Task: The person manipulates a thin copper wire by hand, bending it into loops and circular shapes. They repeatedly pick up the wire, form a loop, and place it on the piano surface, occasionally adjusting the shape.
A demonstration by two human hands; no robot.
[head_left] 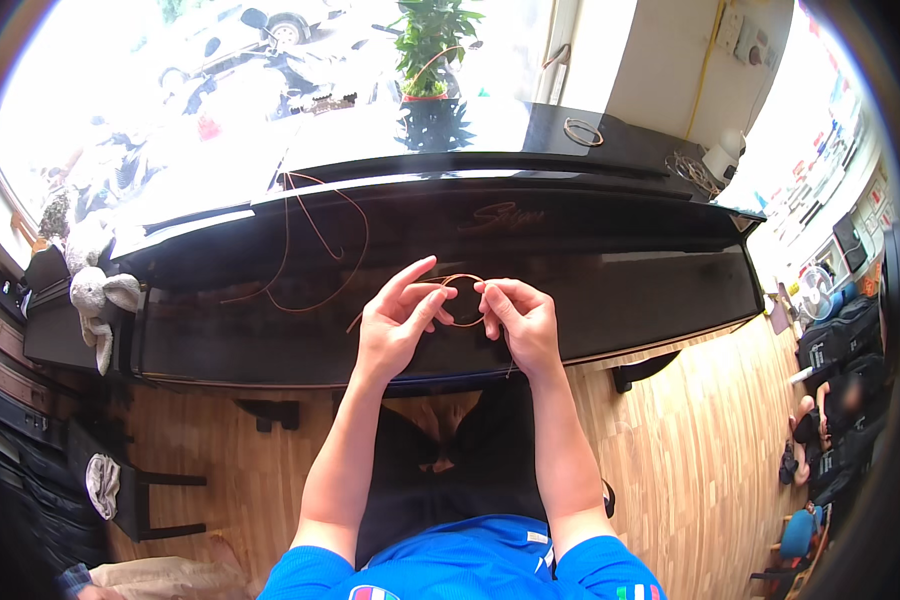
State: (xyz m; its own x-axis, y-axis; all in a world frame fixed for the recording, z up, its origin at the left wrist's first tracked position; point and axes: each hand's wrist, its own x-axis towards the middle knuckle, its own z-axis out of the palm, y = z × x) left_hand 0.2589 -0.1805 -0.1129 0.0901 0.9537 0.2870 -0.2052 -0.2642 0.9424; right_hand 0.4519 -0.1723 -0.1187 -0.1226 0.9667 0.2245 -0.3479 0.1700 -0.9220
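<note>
Before the piano (620,290), the left hand's (395,325) and right hand's (530,325) fingers pinch the wire loop (462,276), likely light and springy, best held by its sides.

Bright blue shirt (460,560) with short sleeves (315,572); red-and-white crest (372,593) in front; green-white-red patch (638,593) on right sleeve; black trousers (420,500).

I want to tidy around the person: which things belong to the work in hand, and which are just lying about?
In use:
- copper-coloured strand, looped between the left hand and right hand
- perhaps the similar loose strands draped over the piano

Lying about, it seems:
- potted plant
- plush toy
- pale coil on the piano top
- fan
</note>
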